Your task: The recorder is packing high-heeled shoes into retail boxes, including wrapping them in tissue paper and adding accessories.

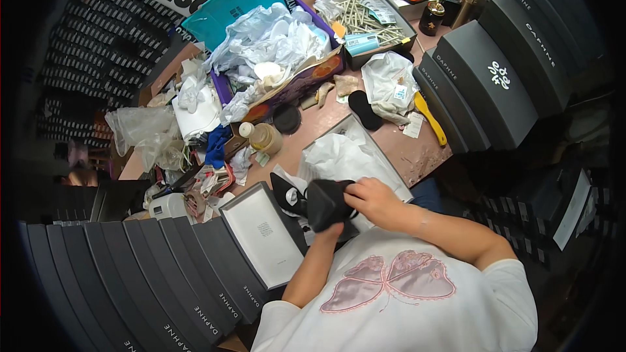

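Observation:
A black shoe (323, 205) is held close in front of my body, above the near end of an open shoebox (393, 168). From below, my left hand (331, 230) grips it, mostly hidden behind the shoe. My right hand (373, 202) has its fingers curled on the shoe's right side; the fingertips are partly hidden. Just left of it lies a second black piece (282, 189), probably the other shoe, with white paper against it. White tissue paper (345, 158) fills the box. A box lid (261, 238), white inside, leans to the left of my left forearm.
Dark shoeboxes (176, 274) stand in a row at lower left; more boxes (486, 81) are at right. A purple carton (225, 88) holds crumpled paper. Near it are a bottle (264, 138), a tray of sticks (362, 19), a yellow-handled brush (430, 119) and a black pad (365, 110).

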A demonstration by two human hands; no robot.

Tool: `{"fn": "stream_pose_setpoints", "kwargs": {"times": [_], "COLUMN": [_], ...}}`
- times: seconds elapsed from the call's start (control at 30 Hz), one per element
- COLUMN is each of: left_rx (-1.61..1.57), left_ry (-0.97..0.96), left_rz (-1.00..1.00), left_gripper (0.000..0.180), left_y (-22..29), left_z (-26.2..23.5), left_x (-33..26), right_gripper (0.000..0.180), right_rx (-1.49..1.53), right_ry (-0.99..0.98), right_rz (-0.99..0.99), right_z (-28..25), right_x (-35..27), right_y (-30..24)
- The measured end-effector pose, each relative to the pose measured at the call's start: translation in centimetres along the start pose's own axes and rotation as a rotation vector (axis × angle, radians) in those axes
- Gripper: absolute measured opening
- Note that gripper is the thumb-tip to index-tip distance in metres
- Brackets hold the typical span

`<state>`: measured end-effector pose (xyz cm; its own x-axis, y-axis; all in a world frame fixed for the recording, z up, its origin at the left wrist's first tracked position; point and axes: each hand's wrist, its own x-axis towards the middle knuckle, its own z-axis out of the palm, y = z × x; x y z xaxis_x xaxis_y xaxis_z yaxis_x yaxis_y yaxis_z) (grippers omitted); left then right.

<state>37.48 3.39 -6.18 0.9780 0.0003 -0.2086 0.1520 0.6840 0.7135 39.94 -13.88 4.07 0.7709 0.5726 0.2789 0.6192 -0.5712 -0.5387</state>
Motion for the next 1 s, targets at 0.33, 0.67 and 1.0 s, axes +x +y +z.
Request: {"fn": "stream_pose_setpoints", "kwargs": {"times": [0.33,0.67,1.0], "left_rx": [0.48,-0.387,-0.322], "left_ry": [0.067,0.074,0.157], "left_rz": [-0.137,-0.537,-0.701], "left_gripper": [0.038,0.024,0.037], "left_y": [6.1,-0.6,-0.4], "left_z": [6.5,3.0,-1.4], "left_x": [0.8,-0.1,0.8], "right_gripper": [0.021,0.04,0.028], "right_rx": [1.196,0.211,0.587], "right_ry": [-0.537,0.229,-0.09], "right_rz": [0.201,-0.091,0.156], "right_z": [-0.2,-1.7,-3.1], "right_x": [-0.8,1.1,0.2], "right_y": [1.5,-0.4,1.4]}}
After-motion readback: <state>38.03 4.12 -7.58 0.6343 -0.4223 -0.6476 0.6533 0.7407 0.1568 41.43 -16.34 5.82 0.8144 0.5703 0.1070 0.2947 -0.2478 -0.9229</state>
